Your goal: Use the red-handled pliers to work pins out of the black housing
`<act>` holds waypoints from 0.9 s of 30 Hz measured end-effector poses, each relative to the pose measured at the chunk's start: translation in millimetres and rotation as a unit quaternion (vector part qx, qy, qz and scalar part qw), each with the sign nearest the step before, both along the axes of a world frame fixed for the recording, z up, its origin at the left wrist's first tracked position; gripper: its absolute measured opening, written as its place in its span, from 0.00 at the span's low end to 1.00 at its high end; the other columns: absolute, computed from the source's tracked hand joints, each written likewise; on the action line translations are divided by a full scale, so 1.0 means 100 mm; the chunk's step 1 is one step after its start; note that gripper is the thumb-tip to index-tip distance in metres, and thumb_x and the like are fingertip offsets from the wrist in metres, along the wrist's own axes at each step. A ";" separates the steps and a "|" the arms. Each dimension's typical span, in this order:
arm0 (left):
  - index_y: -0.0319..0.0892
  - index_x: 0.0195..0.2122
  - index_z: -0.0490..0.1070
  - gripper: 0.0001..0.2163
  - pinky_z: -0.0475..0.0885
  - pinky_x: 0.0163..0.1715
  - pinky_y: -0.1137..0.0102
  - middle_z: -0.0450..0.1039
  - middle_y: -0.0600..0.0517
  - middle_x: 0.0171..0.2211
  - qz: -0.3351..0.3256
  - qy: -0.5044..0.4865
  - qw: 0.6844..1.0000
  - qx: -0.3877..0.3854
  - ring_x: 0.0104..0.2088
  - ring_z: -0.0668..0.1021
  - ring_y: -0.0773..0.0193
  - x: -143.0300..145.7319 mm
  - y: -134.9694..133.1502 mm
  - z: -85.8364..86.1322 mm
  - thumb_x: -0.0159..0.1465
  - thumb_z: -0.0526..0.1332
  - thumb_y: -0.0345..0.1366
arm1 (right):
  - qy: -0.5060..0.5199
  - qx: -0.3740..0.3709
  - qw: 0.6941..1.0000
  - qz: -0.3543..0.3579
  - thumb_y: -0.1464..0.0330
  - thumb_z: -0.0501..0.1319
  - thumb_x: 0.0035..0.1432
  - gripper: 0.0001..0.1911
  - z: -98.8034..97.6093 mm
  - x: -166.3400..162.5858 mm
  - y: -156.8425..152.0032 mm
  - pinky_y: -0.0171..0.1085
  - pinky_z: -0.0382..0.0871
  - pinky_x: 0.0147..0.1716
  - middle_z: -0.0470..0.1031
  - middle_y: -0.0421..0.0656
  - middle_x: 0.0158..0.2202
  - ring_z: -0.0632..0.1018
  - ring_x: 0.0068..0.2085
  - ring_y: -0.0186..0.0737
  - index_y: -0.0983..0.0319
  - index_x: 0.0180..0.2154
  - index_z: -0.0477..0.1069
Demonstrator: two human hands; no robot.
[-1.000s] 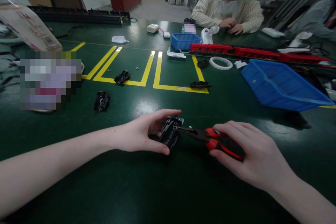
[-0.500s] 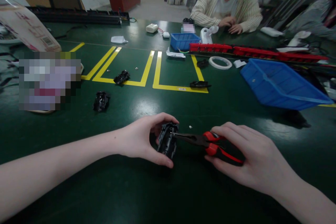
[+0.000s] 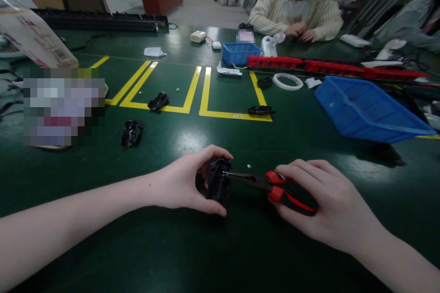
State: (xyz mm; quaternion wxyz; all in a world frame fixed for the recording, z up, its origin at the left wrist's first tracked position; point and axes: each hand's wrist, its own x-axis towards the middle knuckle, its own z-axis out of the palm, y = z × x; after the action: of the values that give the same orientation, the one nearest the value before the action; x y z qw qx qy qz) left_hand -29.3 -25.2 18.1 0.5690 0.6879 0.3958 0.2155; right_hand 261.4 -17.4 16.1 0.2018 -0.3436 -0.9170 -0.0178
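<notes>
Between the thumb and fingers of my left hand [image 3: 192, 178] is a black moulded plastic part [image 3: 219, 185], tilted up off the green table. My right hand [image 3: 323, 201] is wrapped round the red-and-black handles of long-nose pliers [image 3: 275, 187]. The jaws point left, and their tips touch or lie just over the upper inside of the part. Whether the tips pinch something small there, I cannot make out. A tiny white scrap [image 3: 249, 165] lies on the table just beyond the pliers.
Similar black parts [image 3: 131, 133] lie to the left and around the yellow tape lines [image 3: 192, 89]. A blue bin [image 3: 371, 110] stands at the right, near a tape roll [image 3: 288, 81] and a long red strip [image 3: 337, 67]. Across the table sits a person in a striped sleeve [image 3: 330, 20].
The black part has tipped slightly, and its inner face looks darker. Both hands keep their hold, and the plier tips stay at nearly the same spot.
</notes>
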 end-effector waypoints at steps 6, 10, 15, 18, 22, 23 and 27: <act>0.46 0.58 0.59 0.35 0.73 0.48 0.58 0.69 0.48 0.51 -0.002 -0.013 1.000 0.008 0.49 0.76 0.53 0.00 -0.01 -0.04 0.52 0.73 0.37 | 0.012 -0.079 0.997 -0.016 0.61 0.61 0.54 0.18 -0.04 0.02 0.00 0.42 0.70 0.34 0.78 0.44 0.38 0.77 0.34 0.42 0.59 0.46 0.70; 0.45 0.57 0.61 0.35 0.71 0.51 0.56 0.70 0.47 0.52 0.000 -0.011 1.000 0.002 0.51 0.75 0.52 -0.01 -0.02 -0.01 0.50 0.74 0.38 | 0.004 -0.069 0.998 -0.013 0.62 0.61 0.54 0.18 -0.02 0.01 -0.01 0.41 0.70 0.33 0.77 0.43 0.37 0.76 0.34 0.42 0.58 0.46 0.69; 0.44 0.57 0.63 0.34 0.70 0.53 0.54 0.70 0.47 0.53 0.004 -0.007 0.999 -0.036 0.51 0.75 0.52 -0.01 -0.01 0.03 0.51 0.74 0.38 | -0.029 0.017 0.999 0.006 0.65 0.60 0.53 0.18 0.04 0.00 -0.02 0.43 0.70 0.34 0.76 0.46 0.38 0.75 0.34 0.42 0.61 0.46 0.67; 0.44 0.56 0.63 0.34 0.70 0.52 0.54 0.69 0.47 0.53 0.006 -0.001 1.000 -0.030 0.51 0.75 0.52 0.00 0.00 0.03 0.50 0.75 0.38 | -0.047 0.042 0.998 0.010 0.65 0.61 0.52 0.19 0.05 0.00 -0.01 0.43 0.69 0.34 0.76 0.47 0.39 0.75 0.34 0.43 0.62 0.46 0.67; 0.44 0.57 0.61 0.34 0.71 0.51 0.55 0.69 0.47 0.52 0.001 0.001 1.000 -0.015 0.50 0.75 0.52 0.00 0.00 0.02 0.51 0.74 0.37 | -0.046 0.038 0.998 0.003 0.65 0.60 0.52 0.19 0.01 0.02 0.00 0.42 0.68 0.32 0.75 0.47 0.39 0.74 0.34 0.43 0.62 0.47 0.67; 0.45 0.58 0.60 0.35 0.72 0.50 0.55 0.69 0.47 0.53 -0.001 0.002 1.000 -0.013 0.50 0.75 0.53 0.00 0.00 0.01 0.51 0.74 0.37 | -0.044 0.034 0.998 0.002 0.65 0.61 0.52 0.19 0.01 0.02 0.00 0.42 0.67 0.32 0.75 0.47 0.39 0.74 0.33 0.42 0.62 0.47 0.67; 0.46 0.58 0.59 0.35 0.73 0.47 0.57 0.68 0.48 0.52 -0.009 0.005 1.000 -0.004 0.49 0.75 0.54 -0.01 -0.01 0.01 0.52 0.74 0.37 | -0.036 0.006 0.999 0.001 0.65 0.62 0.52 0.18 0.01 0.01 0.01 0.40 0.68 0.31 0.75 0.46 0.39 0.73 0.32 0.40 0.62 0.46 0.68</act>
State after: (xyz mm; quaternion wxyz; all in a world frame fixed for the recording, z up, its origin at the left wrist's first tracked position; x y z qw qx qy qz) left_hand -29.9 -26.1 19.1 0.5712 0.6903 0.3937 0.2055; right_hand 262.3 -16.8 16.6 0.1710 -0.3404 -0.9239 -0.0355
